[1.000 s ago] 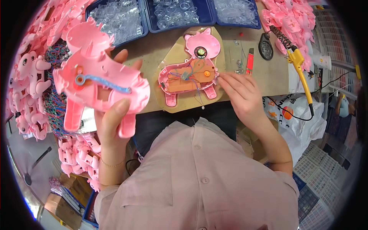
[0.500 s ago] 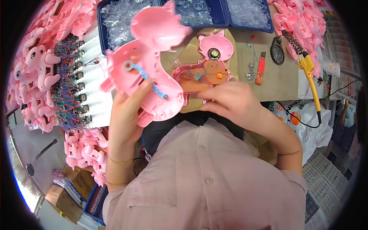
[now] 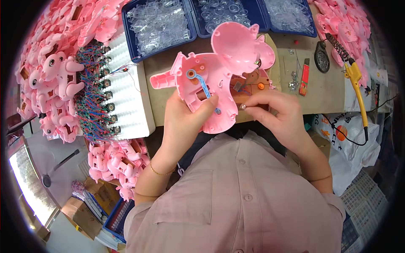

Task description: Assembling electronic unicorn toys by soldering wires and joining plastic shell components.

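My left hand (image 3: 187, 120) grips a pink plastic toy shell half (image 3: 223, 92), tilted with its hollow inside facing me. A blue lever arm (image 3: 204, 89) lies inside it, my left thumb against its lower part. Just right of the shell, my right hand (image 3: 276, 111) pinches a tiny shiny metal piece (image 3: 243, 107) between thumb and finger; its kind is too small to tell. Behind the raised shell, on the table, lies a second pink shell half (image 3: 266, 57) with an orange-brown plate (image 3: 255, 87) and wires, partly hidden by the first.
Blue trays (image 3: 194, 31) of clear plastic parts line the back. At left stand a white rack with wired round parts (image 3: 107, 95) and piles of pink toys (image 3: 63, 76). A red cutter (image 3: 304, 77), a black oval dish (image 3: 322, 57) and a yellow soldering iron (image 3: 356, 84) are at right.
The held shell has turned and come down to the right, now overlapping the shell on the table. My right hand has moved closer beside it. The whole view has shifted slightly.
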{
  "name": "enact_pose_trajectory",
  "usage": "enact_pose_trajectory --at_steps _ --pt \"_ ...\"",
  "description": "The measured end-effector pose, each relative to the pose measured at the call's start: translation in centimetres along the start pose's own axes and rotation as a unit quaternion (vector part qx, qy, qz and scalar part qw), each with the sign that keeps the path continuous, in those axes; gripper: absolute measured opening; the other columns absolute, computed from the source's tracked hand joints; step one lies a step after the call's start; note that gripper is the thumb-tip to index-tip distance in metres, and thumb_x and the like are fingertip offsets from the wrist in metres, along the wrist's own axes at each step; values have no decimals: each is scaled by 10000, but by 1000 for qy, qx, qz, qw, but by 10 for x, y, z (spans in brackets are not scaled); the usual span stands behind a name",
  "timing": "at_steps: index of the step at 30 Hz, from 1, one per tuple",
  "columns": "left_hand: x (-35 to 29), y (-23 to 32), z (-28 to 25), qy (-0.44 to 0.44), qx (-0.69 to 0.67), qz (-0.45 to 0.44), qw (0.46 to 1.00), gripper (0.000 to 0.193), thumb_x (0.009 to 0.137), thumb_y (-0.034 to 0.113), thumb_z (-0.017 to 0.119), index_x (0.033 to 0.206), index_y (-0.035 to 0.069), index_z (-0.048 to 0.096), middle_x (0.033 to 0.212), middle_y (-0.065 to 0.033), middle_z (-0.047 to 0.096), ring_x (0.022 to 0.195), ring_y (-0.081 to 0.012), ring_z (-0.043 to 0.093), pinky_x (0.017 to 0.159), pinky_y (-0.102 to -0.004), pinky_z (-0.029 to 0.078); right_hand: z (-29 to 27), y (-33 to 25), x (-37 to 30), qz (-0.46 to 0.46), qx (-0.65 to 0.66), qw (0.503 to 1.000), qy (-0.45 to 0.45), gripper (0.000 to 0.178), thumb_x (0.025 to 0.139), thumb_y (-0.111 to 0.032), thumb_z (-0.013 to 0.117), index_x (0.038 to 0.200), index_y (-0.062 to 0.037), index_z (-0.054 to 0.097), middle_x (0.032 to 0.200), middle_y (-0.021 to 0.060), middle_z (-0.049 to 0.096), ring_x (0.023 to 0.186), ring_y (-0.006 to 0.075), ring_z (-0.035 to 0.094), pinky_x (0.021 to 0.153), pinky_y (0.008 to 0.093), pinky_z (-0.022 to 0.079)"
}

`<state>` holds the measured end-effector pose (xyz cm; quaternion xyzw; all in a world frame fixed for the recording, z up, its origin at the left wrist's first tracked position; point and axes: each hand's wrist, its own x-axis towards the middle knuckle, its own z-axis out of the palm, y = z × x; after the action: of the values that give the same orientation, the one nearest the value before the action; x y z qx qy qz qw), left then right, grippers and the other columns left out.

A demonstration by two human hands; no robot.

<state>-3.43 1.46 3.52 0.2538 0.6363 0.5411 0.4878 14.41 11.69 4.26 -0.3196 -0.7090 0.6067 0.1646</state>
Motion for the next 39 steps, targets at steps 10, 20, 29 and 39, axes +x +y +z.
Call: enact_pose_trajectory --at_steps 10,20,29,39 --pt "-10 -4 24 52 161 73 983 238 776 55 676 982 -56 637 781 -41 662 726 -59 568 664 -242 485 23 -7 16 -271 -317 900 126 200 647 -10 723 831 -41 651 759 48 525 685 217 524 564 338 376" --pt "-10 -8 26 59 123 137 981 220 778 21 660 968 -87 635 823 -85 672 701 -131 652 641 -264 529 29 3 12 -253 -313 896 188 199 671 -19 730 848 -45 641 783 59 554 682 224 537 581 343 387" --pt "-8 -16 29 84 155 157 972 305 742 40 678 1026 -58 626 846 -85 659 794 -135 635 717 -283 516 29 6 13 -238 -263 919 170 170 685 -73 710 808 -85 593 770 33 520 715 222 545 624 350 381" --pt "4 3 7 -61 248 130 958 314 743 58 602 1045 -29 605 805 -136 635 664 -199 601 639 -324 484 1 -8 6 -204 -266 929 157 101 786 -45 657 885 -38 644 841 65 580 805 209 563 727 321 419"
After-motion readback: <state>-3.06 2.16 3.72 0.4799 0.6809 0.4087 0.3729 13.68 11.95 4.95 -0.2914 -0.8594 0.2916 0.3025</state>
